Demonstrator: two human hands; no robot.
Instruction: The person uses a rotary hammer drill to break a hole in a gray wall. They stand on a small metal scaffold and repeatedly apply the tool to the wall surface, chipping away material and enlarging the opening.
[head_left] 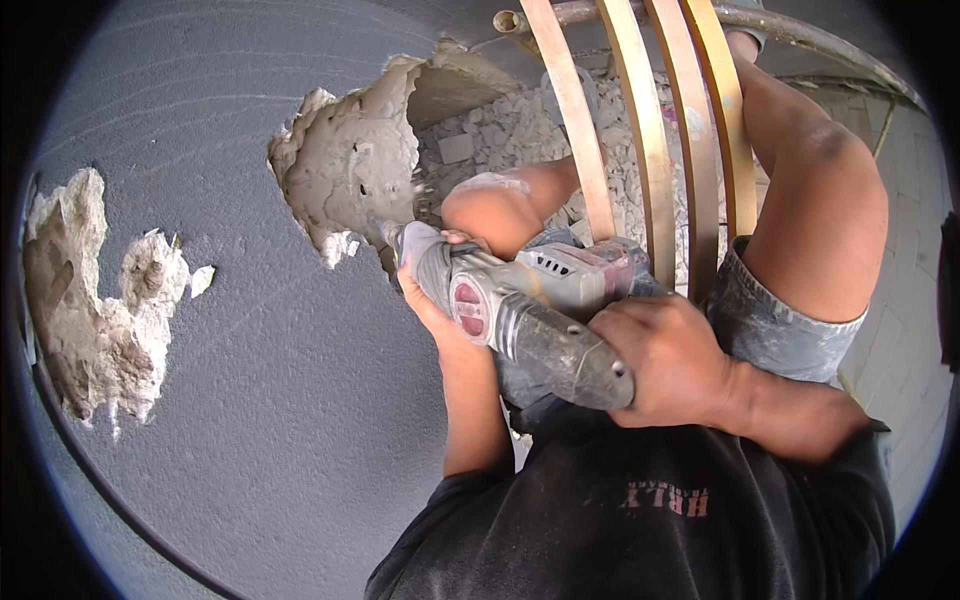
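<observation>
Both my hands hold a dusty grey demolition hammer (550, 275) with a red round cap on its side. My left hand (432, 312) is wrapped around the front collar, its thumb on the near side and its fingers partly hidden behind the tool. My right hand (668, 358) is closed around the rear handle. The tool's front end points at the lower edge of a broken-out patch (345, 165) of pale masonry in the dark grey wall (300, 400). The bit is small and blurred, so I cannot tell exactly where its tip touches.
A second chipped patch (75, 310) lies farther left on the wall. Broken rubble (500, 130) covers the ground beyond my bent knees. Several curved wooden slats (640, 130) rise between my legs, beside a rusty pipe (800, 30). Paving (910, 290) extends at right.
</observation>
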